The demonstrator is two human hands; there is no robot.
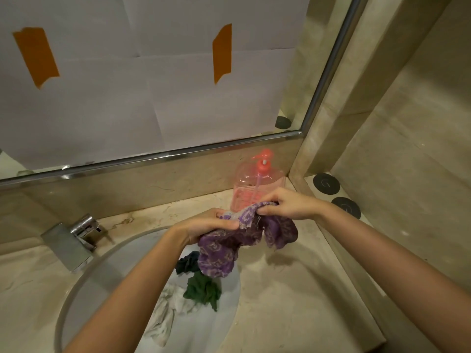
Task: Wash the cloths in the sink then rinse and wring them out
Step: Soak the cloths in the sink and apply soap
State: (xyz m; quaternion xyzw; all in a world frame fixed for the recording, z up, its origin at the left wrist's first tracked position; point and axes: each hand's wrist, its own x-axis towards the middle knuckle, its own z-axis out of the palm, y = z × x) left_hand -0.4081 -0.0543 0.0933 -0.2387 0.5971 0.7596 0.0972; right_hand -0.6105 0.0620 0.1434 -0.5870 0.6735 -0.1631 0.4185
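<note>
Your left hand (211, 225) and right hand (288, 203) both grip one purple cloth (229, 248); three cloths (201, 289) lie in the sink (76, 289).

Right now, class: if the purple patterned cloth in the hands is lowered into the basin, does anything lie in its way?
Yes. Below the purple patterned cloth, gripped by the left hand and right hand, three cloths lie in the sink: a dark teal cloth, a green cloth, a white cloth.

Dim warm light, soft wide-angle edges
</note>
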